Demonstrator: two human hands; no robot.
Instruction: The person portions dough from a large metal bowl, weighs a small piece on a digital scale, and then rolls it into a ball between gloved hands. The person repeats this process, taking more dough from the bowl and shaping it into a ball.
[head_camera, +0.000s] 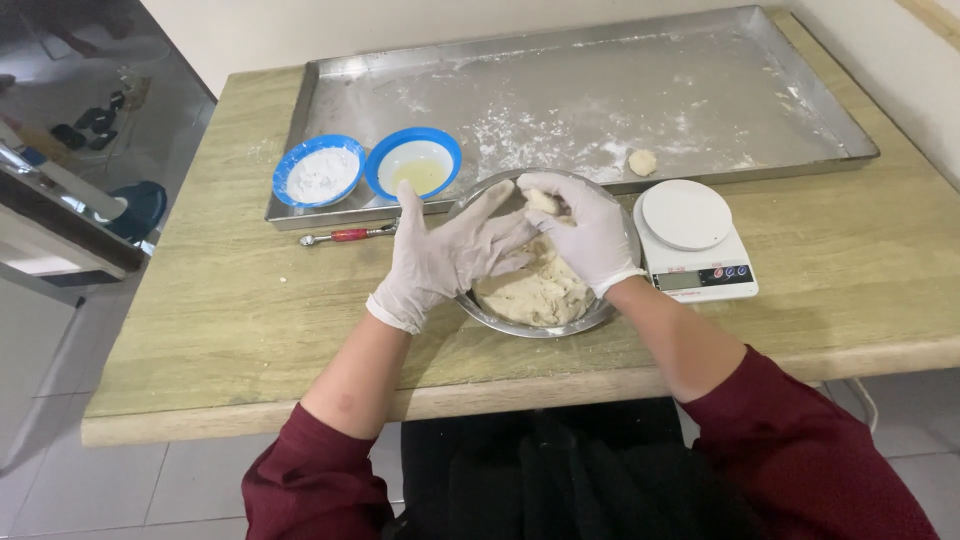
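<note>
Both hands wear white gloves and meet over a steel bowl (490, 316) that holds a mass of pale dough (540, 290). My right hand (590, 235) is curled around a small piece of dough (541, 202) at its fingertips. My left hand (450, 255) has its fingers spread and rests against the right hand and the dough piece. One small dough ball (642, 161) lies on the floured metal tray (600, 100) behind the bowl.
A white digital kitchen scale (690, 240) stands right of the bowl. Two blue bowls sit on the tray's near left: one with flour (318, 172), one with yellowish liquid (414, 163). A red-handled tool (350, 235) lies before them. The wooden table's (200, 330) front edge is near me.
</note>
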